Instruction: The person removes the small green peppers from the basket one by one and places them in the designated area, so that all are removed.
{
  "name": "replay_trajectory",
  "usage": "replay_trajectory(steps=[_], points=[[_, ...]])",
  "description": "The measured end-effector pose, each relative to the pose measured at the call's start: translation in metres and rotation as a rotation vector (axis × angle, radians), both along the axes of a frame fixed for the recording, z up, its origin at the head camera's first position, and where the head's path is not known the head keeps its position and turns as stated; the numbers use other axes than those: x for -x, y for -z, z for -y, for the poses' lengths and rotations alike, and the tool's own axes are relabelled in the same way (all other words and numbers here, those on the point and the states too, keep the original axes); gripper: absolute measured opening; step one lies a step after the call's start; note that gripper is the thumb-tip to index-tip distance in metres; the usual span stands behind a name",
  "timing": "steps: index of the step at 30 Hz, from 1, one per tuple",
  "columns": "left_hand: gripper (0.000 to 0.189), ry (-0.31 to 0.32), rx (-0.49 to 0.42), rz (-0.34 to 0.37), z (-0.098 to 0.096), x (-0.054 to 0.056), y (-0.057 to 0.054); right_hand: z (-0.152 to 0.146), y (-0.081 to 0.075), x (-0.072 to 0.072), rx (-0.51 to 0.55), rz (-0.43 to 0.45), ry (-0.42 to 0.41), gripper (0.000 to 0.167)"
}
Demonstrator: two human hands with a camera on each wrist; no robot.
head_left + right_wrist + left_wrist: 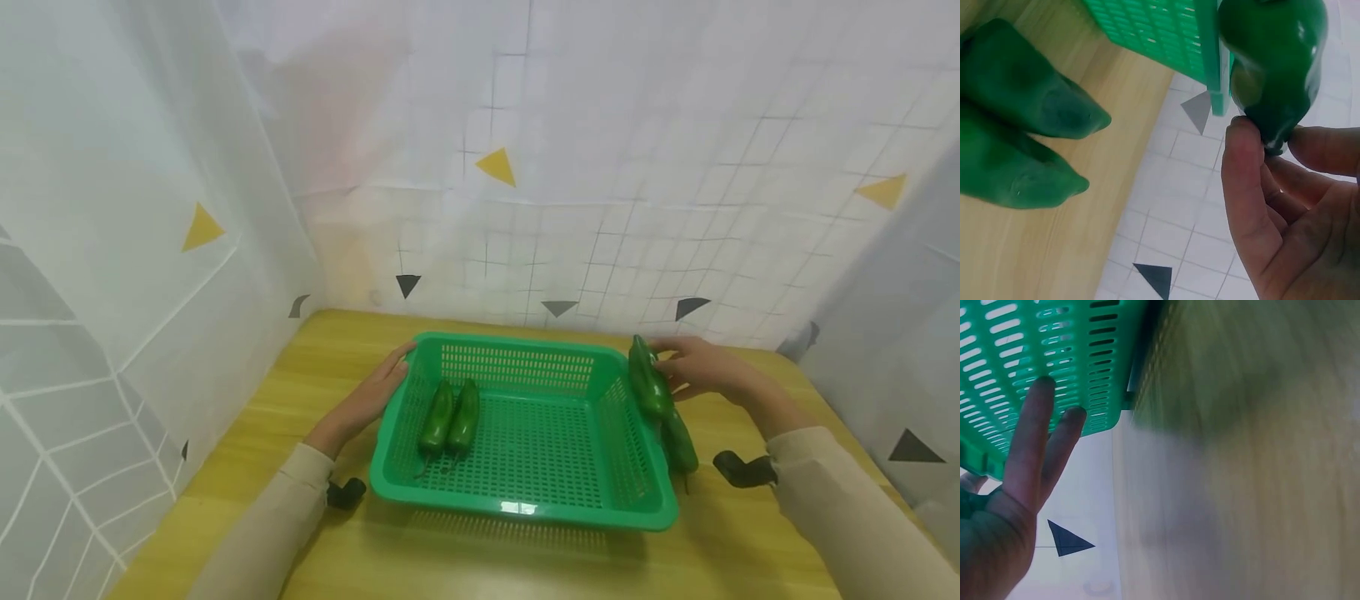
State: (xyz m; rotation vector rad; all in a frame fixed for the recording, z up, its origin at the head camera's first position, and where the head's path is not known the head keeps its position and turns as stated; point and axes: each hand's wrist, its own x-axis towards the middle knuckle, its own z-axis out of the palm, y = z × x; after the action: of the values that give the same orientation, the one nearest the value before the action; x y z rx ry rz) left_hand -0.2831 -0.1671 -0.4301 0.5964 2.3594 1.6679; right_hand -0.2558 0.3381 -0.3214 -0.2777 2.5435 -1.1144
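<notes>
A green plastic basket with slotted walls is in front of me. Inside, at its left, two long green peppers lie side by side. My right hand pinches another green pepper by its tip, over the basket's right rim; thumb and fingertips on that tip show in the right wrist view. Two more peppers lie on the table right of the basket, partly hidden in the head view. My left hand touches the basket's left side, with straight fingers against the outer wall.
The basket stands on a yellowish wooden table. Pale sheeting with grid lines and triangles rises behind the table and at both sides. A black strap end sticks out from the right wrist, another from the left.
</notes>
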Motion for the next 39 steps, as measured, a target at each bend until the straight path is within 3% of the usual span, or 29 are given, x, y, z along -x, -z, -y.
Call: replay_trajectory(steps=[10, 39], points=[[0.055, 0.002, 0.0, 0.016, -0.001, -0.004, -0.001, -0.019, 0.009, -0.009, -0.008, 0.026, 0.03, 0.052], [0.055, 0.003, -0.006, -0.004, 0.0, -0.003, -0.001, -0.075, 0.051, -0.015, 0.0, 0.097, 0.098, 0.05]])
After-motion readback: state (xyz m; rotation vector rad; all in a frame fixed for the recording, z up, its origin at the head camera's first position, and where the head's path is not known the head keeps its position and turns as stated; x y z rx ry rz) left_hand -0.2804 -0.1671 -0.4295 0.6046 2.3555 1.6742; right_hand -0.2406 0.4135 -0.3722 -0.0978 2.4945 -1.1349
